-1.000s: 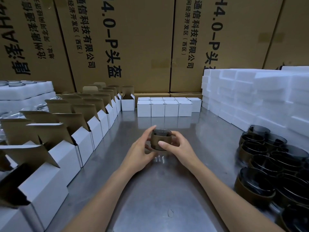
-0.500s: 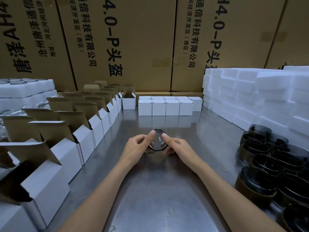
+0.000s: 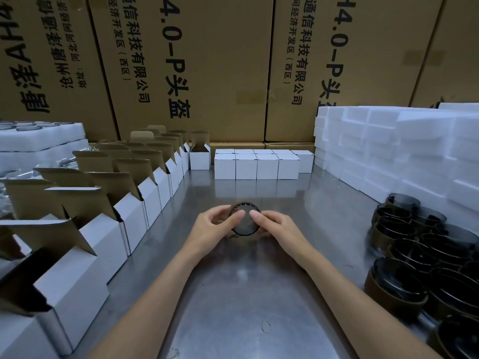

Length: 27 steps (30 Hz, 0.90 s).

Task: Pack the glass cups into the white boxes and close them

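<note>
Steel tabletop (image 3: 241,294) runs bare down the middle, walled by tall cartons (image 3: 207,60) behind. Open white boxes (image 3: 103,234) line its left edge, closed boxes (image 3: 256,165) the far end, foam blocks (image 3: 401,151) and dark glass cups (image 3: 427,255) the right. At centre, left hand (image 3: 211,230) and right hand (image 3: 278,229) grip one tilted cup (image 3: 245,220), fingers curled round it.

Fingers (image 3: 234,216) hide glass cup (image 3: 245,225) sides; cup pile (image 3: 425,260) cut off right.
</note>
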Available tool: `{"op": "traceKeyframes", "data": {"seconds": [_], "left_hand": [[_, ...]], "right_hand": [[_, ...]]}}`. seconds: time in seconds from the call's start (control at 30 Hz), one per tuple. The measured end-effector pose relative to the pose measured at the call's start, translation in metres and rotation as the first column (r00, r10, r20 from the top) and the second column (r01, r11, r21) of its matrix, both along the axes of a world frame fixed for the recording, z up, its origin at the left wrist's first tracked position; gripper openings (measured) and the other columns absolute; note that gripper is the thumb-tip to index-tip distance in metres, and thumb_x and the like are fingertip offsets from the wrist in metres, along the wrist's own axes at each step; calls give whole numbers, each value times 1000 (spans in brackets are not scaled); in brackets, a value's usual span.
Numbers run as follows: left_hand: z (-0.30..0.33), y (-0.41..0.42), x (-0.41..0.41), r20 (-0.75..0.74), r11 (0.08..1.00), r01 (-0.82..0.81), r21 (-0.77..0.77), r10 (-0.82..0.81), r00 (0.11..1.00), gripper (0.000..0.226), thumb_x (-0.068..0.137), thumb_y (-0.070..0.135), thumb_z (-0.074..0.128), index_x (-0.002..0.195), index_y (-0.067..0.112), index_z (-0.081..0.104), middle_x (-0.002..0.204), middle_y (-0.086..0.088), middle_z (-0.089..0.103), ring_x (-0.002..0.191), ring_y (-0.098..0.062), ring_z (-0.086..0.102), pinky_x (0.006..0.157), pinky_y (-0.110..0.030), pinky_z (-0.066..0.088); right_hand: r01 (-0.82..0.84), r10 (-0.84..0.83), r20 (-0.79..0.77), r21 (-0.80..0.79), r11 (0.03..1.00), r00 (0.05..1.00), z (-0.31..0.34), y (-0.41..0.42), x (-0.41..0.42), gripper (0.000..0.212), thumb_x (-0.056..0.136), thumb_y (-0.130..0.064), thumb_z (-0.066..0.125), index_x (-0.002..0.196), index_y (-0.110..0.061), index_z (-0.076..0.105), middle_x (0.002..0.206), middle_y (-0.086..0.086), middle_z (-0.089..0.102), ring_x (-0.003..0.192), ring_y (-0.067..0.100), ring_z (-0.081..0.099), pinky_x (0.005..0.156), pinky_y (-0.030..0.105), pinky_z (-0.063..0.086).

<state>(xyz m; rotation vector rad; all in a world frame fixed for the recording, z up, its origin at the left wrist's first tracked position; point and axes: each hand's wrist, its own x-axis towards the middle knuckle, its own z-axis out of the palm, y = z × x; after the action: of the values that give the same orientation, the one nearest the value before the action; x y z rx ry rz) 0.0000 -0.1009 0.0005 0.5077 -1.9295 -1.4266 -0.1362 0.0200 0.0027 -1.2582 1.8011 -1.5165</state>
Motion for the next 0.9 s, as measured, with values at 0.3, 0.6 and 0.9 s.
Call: {"op": "traceKeyframes", "data": {"seconds": [0.3, 0.6, 0.9], "left_hand": [[-3, -5, 1, -87, 992, 127, 14, -125, 988, 63, 66, -5, 81, 113, 32, 60, 117, 9, 66, 105, -4, 65, 78, -14, 49], [-6, -2, 0, 54, 920, -37, -391, 62, 997, 81, 69, 19, 85, 138, 31, 44, 132, 10, 48, 119, -4, 49, 98, -20, 41], [-8, 1, -2, -28, 844, -140, -517, 147, 989, 57, 69, 12, 79, 118, 27, 54, 116, 17, 62, 115, 1, 55, 96, -21, 44]], "right_hand": [[-66, 71, 56, -87, 994, 996, 1, -1, -6, 56, 75, -2, 77, 124, -18, 57, 122, -3, 65, 115, 3, 58, 96, 16, 45], [-18, 16, -14, -131, 991, 1000, -4, -4, -7, 58, 71, 0, 80, 117, -28, 56, 121, -7, 62, 116, 13, 59, 96, 26, 48], [26, -57, -267, -117, 993, 962, -6, -3, -1, 69, 74, -17, 80, 132, -25, 44, 131, -12, 50, 119, 5, 49, 103, 30, 42]]}}
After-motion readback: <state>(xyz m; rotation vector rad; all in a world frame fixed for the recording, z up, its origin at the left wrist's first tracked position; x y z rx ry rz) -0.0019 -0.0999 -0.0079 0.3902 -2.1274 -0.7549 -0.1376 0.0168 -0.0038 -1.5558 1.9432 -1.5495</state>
